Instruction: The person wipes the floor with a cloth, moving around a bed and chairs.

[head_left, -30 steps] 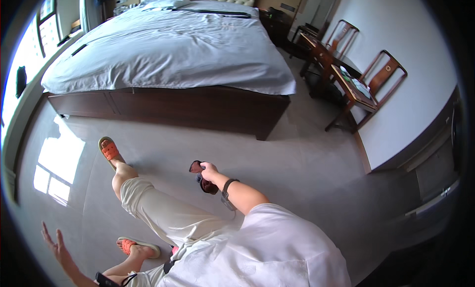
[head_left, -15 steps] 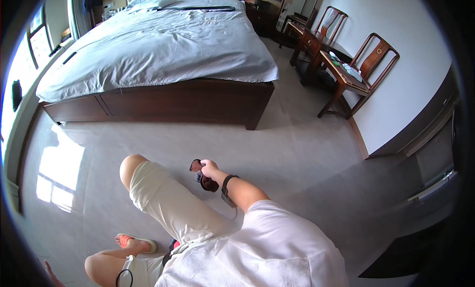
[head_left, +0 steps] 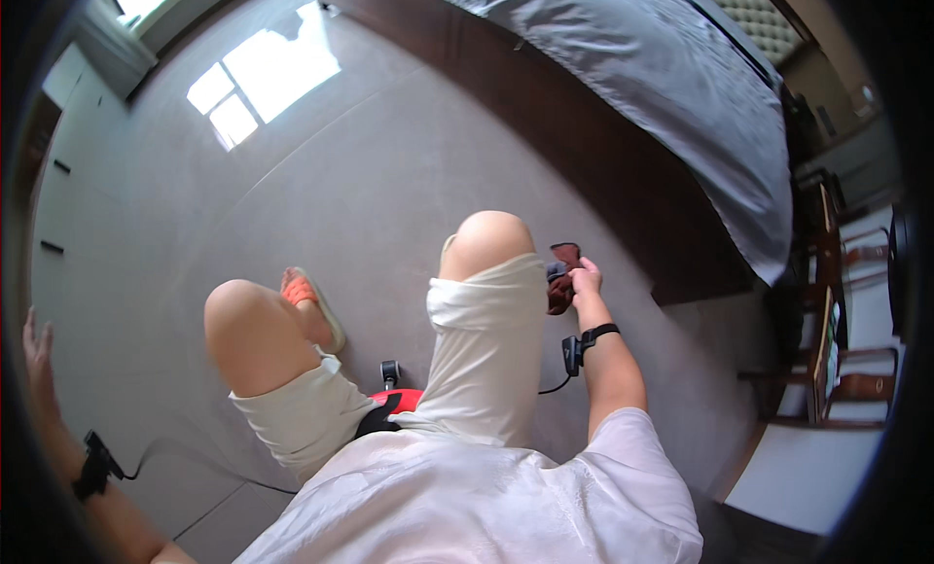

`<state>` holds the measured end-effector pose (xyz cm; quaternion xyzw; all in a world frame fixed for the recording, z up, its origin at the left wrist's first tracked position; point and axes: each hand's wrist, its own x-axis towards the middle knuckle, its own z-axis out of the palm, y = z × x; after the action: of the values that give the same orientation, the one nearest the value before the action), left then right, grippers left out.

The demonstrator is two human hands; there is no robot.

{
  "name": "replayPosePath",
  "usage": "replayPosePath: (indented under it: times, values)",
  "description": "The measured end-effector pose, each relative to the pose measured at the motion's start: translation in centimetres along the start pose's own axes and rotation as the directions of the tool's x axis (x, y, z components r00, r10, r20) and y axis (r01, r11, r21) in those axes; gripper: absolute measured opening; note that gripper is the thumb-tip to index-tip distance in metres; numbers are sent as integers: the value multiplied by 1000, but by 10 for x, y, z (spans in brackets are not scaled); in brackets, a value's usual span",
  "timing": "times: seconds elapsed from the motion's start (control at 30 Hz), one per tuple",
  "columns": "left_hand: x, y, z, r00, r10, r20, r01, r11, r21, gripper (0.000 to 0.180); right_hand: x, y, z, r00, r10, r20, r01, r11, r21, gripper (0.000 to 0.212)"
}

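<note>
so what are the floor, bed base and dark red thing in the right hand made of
Floor: probably glossy grey tile, reflecting bright light. Bed base: likely wood or veneer, smooth and evenly dark brown. Dark red thing: perhaps matte fabric, looking crumpled; too small to be sure.

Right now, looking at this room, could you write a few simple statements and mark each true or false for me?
1. The right hand holds a reddish-brown item. True.
2. The left hand holds that item too. False: its fingers are open, well away from it.
3. The sandal in view has an orange strap. True.
4. The sheet is bright red. False: it is grey.
5. Bright light reflects off the floor. True.
</note>
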<state>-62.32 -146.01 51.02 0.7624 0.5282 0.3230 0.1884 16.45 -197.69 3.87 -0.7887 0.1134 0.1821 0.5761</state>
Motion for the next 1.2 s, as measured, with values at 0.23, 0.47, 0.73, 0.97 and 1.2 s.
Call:
replayPosePath:
  times: [0.23,0.47,0.73,0.97,1.2]
  values:
    - [-35,10,253,861,-410,302,202,819,537,64,44,-14,48,959,-267,-93,260,962,-82,59]
    - [-60,-42,465,657,-465,594,227,873,432,73,77,52,104,983,183,-15,-167,854,-493,82]
    - [-63,-89,565,612,-483,626,215,863,457,73,85,17,246,1000,-10,21,22,627,-779,73]
    - [-59,-96,600,633,-521,572,285,844,453,72,69,-21,403,726,-242,644,684,356,-637,70]
    - [-61,-101,607,632,-533,562,321,840,436,76,-59,7,393,-12,-111,994,1000,27,15,71]
